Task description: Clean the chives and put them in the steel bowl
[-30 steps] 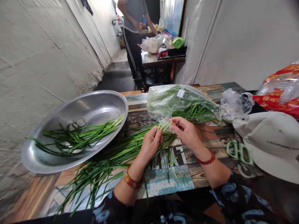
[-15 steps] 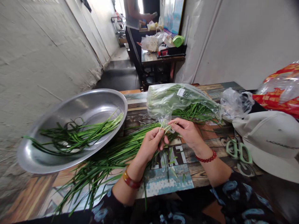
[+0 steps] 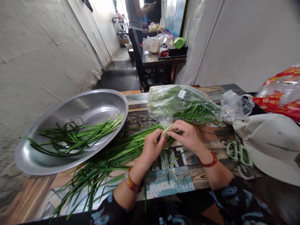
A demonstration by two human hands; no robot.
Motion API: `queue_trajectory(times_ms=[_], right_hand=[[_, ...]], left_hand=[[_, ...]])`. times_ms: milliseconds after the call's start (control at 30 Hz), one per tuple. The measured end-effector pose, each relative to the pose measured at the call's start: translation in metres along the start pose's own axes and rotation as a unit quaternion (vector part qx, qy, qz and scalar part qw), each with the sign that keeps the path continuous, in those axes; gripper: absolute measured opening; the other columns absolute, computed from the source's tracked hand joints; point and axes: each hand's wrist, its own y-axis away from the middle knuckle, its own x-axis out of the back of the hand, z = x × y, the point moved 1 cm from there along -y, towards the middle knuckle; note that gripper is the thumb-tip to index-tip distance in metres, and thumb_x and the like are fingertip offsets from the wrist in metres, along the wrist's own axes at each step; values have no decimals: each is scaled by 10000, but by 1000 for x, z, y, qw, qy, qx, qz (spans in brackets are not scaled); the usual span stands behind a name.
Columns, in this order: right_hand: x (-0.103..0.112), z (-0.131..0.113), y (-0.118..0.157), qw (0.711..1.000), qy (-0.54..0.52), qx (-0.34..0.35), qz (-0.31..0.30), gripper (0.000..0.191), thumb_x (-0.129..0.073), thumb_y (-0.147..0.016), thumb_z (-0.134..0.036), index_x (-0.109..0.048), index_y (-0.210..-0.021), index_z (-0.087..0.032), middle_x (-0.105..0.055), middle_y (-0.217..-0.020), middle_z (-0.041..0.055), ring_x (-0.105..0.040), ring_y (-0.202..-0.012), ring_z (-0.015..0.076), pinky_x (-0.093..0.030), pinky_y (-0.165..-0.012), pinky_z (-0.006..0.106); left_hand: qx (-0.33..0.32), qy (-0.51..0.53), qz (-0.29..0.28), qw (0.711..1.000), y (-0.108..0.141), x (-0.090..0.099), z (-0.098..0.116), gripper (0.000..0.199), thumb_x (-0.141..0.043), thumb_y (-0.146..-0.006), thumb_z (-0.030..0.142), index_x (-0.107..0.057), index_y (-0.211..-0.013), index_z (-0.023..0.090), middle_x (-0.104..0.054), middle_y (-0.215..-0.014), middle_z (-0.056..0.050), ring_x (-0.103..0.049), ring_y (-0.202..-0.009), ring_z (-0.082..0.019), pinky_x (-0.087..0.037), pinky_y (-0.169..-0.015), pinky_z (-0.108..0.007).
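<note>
Between my hands is a pale green chive stalk (image 3: 166, 129). My left hand (image 3: 153, 144) pinches it from the left, thumb and fingers closed. From the right, my right hand (image 3: 185, 135) grips its other end between thumb and fingertips. Beneath and left of my hands a loose pile of long chives (image 3: 112, 156) spreads across the table. More chives lie inside a clear plastic bag (image 3: 164, 103) just beyond my hands. Small green scraps (image 3: 173, 173) are scattered on the table below them.
A big steel basin (image 3: 103, 97) holding chives stands at the left. To the right are green-handled scissors (image 3: 239, 153), a pale cap (image 3: 272, 134), a crumpled plastic bag (image 3: 234, 104) and a red-printed package (image 3: 278, 100). A person (image 3: 136, 34) stands by a cluttered table (image 3: 152, 59) farther back.
My hands have shifted slightly and closed nearer together around the pale stalk. The left hand has turned, its lower fingers now tucked in. The person at the back has raised a forearm.
</note>
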Motion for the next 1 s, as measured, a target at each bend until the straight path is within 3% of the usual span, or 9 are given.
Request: queue_trajectory(times_ms=[100,233,367,467,567,667,733,833,1000], right_hand=[[-4,-1,0,999,-35,-19,3,97,-664,-866,-245,-728,-797,-220,-702,-815,33,-634,-778,161,-483,-729,299],[-13,3,0,977,-158,-139,47,123,-697,-821,-292,-713,-734,-206,-676,-740,10,-602,-715,147,-460,-698,286],[-10,18,-1,914,-265,-246,187,197,-707,-789,-382,-679,-748,-192,-582,-646,-27,-489,-604,110,-397,-598,250],[3,26,-2,904,-238,-237,265,261,-663,-830,-448,-654,-764,-196,-537,-633,-33,-463,-597,111,-384,-590,247],[12,20,-1,942,-146,-180,241,348,-536,-925,-480,-634,-733,-207,-579,-677,-6,-524,-656,132,-421,-646,264],[11,6,-2,984,-54,-88,147,294,-527,-945,-420,-656,-775,-217,-648,-800,26,-589,-774,158,-456,-737,290],[6,0,-2,995,-20,-52,85,203,-582,-917,-377,-671,-819,-222,-662,-839,34,-600,-801,169,-463,-753,300],[-4,-1,-2,997,-24,-61,49,223,-594,-906,-361,-653,-746,-218,-632,-740,19,-580,-723,162,-450,-695,295],[-13,13,1,971,-128,-157,125,281,-556,-923,-435,-656,-791,-209,-613,-734,8,-555,-688,148,-435,-640,264]], left_hand=[[-14,-19,2,1000,1,-2,-1,270,-512,-926,246,-574,-675,169,-570,-619,21,-499,-577,-101,-359,-598,-220],[-27,-28,3,999,1,-4,1,278,-499,-929,236,-566,-666,174,-555,-620,23,-488,-576,-101,-357,-596,-222],[-27,-31,17,999,1,-2,1,297,-499,-931,216,-557,-643,173,-538,-607,28,-472,-568,-97,-355,-604,-223],[-15,-25,37,999,0,1,-1,312,-508,-932,222,-567,-629,172,-533,-605,29,-459,-566,-97,-353,-603,-222],[-6,-18,38,999,-1,2,-1,306,-513,-929,229,-578,-635,171,-540,-608,29,-453,-564,-98,-353,-602,-221],[-1,-19,27,999,-1,2,0,292,-510,-930,241,-586,-656,172,-552,-620,26,-456,-569,-101,-355,-608,-222],[-1,-20,20,1000,0,1,1,271,-509,-932,249,-598,-686,174,-565,-637,23,-463,-581,-105,-356,-614,-224],[-7,-14,5,1000,0,0,3,241,-508,-931,262,-596,-723,178,-572,-655,20,-473,-598,-110,-358,-622,-228],[23,20,-11,999,0,-2,2,246,-501,-933,305,-556,-727,183,-495,-595,34,-450,-582,-114,-339,-594,-228]])
